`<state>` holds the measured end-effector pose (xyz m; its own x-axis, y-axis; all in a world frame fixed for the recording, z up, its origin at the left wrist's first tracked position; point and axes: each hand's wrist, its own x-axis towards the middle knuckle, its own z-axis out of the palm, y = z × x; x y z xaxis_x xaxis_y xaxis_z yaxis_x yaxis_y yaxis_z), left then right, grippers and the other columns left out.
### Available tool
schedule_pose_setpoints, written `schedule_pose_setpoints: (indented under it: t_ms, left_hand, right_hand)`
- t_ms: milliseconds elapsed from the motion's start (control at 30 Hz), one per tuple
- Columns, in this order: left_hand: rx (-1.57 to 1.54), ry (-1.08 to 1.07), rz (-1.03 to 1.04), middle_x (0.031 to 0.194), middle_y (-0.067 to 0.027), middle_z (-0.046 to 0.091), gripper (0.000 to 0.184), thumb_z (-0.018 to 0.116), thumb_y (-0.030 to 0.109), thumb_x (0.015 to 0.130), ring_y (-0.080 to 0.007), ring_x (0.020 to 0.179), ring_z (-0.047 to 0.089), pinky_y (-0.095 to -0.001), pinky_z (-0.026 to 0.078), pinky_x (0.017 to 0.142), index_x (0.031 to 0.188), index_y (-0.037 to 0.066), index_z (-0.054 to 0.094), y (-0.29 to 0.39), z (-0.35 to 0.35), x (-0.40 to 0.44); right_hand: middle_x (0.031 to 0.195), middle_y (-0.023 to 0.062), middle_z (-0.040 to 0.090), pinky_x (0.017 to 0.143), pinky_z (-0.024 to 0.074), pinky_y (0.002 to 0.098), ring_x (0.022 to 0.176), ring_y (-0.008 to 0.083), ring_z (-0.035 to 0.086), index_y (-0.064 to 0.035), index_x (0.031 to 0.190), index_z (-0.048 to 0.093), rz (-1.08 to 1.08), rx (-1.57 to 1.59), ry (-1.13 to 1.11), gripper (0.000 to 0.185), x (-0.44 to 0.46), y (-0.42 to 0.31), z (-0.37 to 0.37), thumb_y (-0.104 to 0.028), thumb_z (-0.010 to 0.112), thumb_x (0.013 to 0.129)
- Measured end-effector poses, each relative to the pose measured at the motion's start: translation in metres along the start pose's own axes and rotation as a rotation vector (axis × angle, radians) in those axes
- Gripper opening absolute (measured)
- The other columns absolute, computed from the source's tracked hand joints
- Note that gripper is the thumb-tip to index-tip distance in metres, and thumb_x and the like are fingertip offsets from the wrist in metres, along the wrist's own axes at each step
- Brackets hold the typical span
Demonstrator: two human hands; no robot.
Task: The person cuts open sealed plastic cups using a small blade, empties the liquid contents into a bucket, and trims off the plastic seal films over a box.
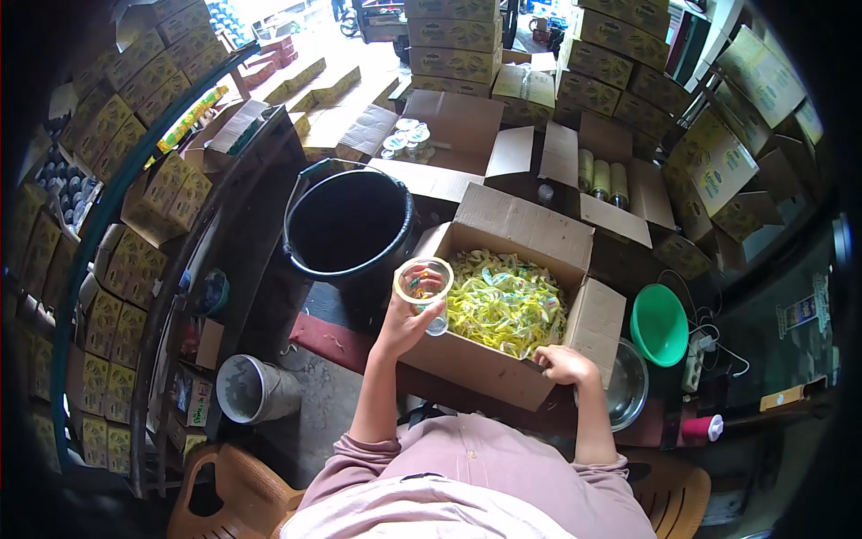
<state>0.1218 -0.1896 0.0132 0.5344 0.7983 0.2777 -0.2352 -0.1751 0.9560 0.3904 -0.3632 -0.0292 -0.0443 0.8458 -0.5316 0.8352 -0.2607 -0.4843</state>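
Observation:
My left hand (404,319) is wrapped round a clear plastic cup (425,282), which is held over the left edge of an open cardboard box (476,366). Many small yellow-green packets (507,305) fill the box. My right hand (566,364) rests at the box's near right corner, with its fingers bent in at the edge of the packets. Whether those fingers hold anything is too small to tell.
A black bucket (350,220) stands left of the box. A green bowl (660,325) and a metal bowl (628,386) are on the right. Behind are an open carton of cups (409,139) and one of yellow rolls (602,178). A grey bucket (258,389) stands lower left.

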Motion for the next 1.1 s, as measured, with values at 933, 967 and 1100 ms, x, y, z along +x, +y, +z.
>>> schedule_pose_setpoints:
  t_ms: [933, 967, 1100]
  left_hand:
    - [-1.183, 0.412, -0.067, 0.108, -0.0106, 0.052, 0.029, 0.053, 0.027, 0.087, -0.025, 0.104, 0.051, -0.0447, 0.045, 0.085, 0.108, 0.008, 0.047, -0.004, -0.123, 0.068]
    - [-1.481, 0.399, -0.099, 0.109, -0.0137, 0.053, 0.03, 0.045, 0.031, 0.09, -0.0285, 0.105, 0.051, -0.0493, 0.042, 0.089, 0.104, 0.005, 0.051, -0.023, -0.137, 0.077]
    - [-1.658, 0.375, -0.208, 0.1, -0.0178, 0.059, 0.04, 0.032, 0.034, 0.093, -0.0341, 0.098, 0.055, -0.0514, 0.04, 0.089, 0.095, 0.001, 0.055, -0.054, -0.155, 0.096]
  right_hand:
    - [0.1, 0.0148, 0.058, 0.077, 0.045, 0.0365, 0.082, 0.0283, 0.057, -0.0044, 0.097, 0.055, 0.231, 0.257, 0.368, 0.031, -0.015, -0.071, 0.018, -0.003, 0.063, 0.067]
    - [0.098, 0.0144, 0.058, 0.075, 0.045, 0.0363, 0.079, 0.0278, 0.056, -0.0046, 0.097, 0.055, 0.225, 0.259, 0.391, 0.031, -0.016, -0.074, 0.014, -0.003, 0.063, 0.067]
    - [0.092, 0.01, 0.057, 0.06, 0.0465, 0.0293, 0.065, 0.0169, 0.055, -0.0043, 0.098, 0.055, 0.128, 0.399, 0.654, 0.031, -0.003, -0.075, 0.005, -0.002, 0.062, 0.068]
